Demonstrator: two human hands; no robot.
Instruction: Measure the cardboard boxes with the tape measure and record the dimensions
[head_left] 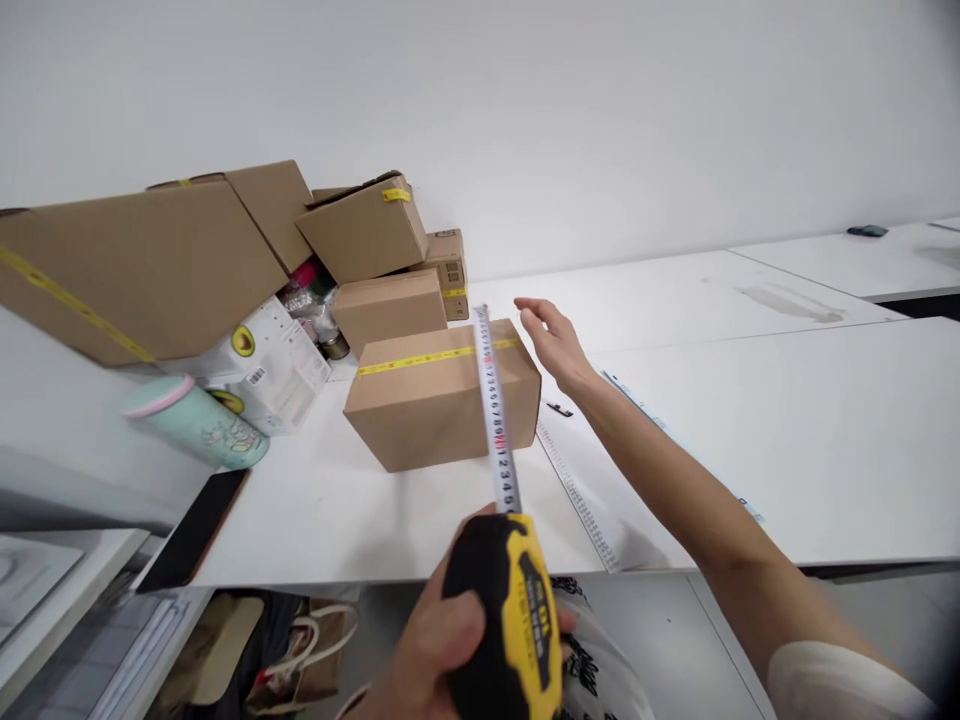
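Observation:
My left hand grips a yellow and black tape measure low in the middle of the view. Its white blade runs out across the top of a closed cardboard box sealed with yellow tape. My right hand reaches out just past the box's far right corner, fingers stretched and apart, holding nothing. It is close to the blade's tip but I cannot tell if it touches it.
The box stands on a white table. A pile of cardboard boxes, a white carton and a green tumbler lie at the left. A long ruler lies on the table; bags sit below its front edge.

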